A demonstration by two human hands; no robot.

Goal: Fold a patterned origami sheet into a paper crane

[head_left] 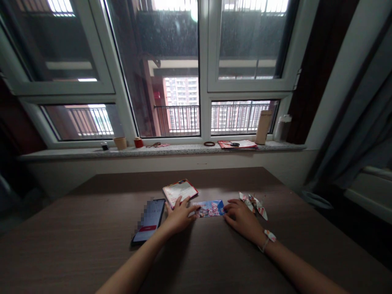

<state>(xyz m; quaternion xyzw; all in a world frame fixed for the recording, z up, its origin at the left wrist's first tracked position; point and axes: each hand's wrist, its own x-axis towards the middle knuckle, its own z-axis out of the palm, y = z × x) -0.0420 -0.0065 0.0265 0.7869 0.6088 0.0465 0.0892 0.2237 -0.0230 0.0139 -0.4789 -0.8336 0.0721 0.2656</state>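
Note:
A small colourful paper strip lies flat on the brown table in front of me. My left hand rests on the table with fingers spread, its fingertips pressing the strip's left end. My right hand has curled fingers pressing the strip's right end. A red-edged paper pad lies just behind my left hand. A dark phone with a lit screen lies left of that hand. Folded patterned paper shapes sit right of my right hand. A paper band is on my right wrist.
A stone windowsill runs behind the table with small cups, a red pot, a ring, papers, a tall beige flask and a clear bottle. Grey curtains hang at the right.

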